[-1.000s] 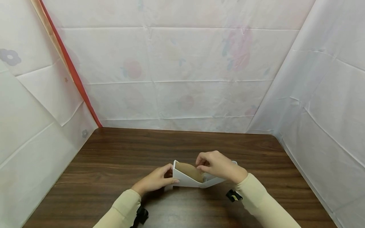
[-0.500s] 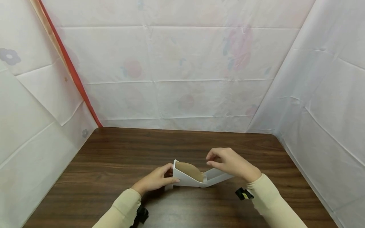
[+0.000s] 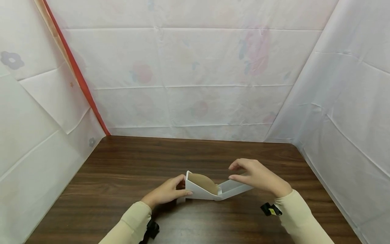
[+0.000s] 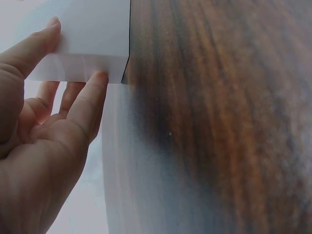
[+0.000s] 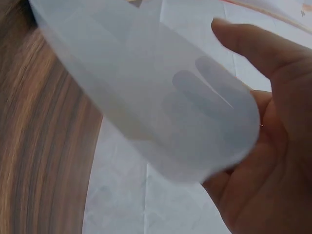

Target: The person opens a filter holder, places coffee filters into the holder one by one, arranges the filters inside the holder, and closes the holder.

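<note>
On the table lies a white box (image 3: 201, 193) with a slanted opening and a hinged lid (image 3: 233, 189) folded out to the right. Inside it stands something flat, brown and round-edged (image 3: 202, 183), looking like paper. My left hand (image 3: 166, 194) holds the box's left end, thumb on the near side; the left wrist view shows the thumb and a fingertip on its white faces. Over the lid hovers my right hand (image 3: 257, 176), thumb and fingers apart. In the right wrist view some fingers lie behind the pale lid (image 5: 161, 112); contact cannot be told.
The dark wooden table (image 3: 137, 162) is bordered by white patterned sheeting (image 3: 195, 74) at the back and both sides. A red strip (image 3: 76, 71) runs down the left back corner. Black devices (image 3: 271, 209) are strapped to both wrists.
My right hand has drawn away from the brown paper-like piece and moved right, over the lid, its fingers spreading. My left hand and the box have stayed in place.
</note>
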The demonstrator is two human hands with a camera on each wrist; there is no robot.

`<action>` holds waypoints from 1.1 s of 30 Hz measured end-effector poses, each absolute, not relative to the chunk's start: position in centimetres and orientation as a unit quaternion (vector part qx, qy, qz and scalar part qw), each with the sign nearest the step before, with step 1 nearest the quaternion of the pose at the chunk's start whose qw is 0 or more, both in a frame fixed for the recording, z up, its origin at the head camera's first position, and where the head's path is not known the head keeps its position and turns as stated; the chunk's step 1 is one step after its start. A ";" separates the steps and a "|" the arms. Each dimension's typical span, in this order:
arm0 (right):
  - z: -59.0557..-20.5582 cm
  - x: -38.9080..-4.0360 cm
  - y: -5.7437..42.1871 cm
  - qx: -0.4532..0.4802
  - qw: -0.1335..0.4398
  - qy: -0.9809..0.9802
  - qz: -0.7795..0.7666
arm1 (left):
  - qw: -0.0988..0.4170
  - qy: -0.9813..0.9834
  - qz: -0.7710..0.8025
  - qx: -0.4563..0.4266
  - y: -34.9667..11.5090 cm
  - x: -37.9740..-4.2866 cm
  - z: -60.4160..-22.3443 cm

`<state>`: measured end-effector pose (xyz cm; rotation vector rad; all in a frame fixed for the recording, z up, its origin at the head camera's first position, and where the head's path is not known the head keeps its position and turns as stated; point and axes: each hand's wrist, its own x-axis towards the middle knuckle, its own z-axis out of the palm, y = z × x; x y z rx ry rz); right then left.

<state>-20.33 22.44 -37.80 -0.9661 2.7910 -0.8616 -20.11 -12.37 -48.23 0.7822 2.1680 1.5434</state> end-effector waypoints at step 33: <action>-40.4 -17.9 27.7 -0.259 0.059 0.885 -0.382 | 0.186 0.772 0.543 0.274 -12.6 -20.1 -48.1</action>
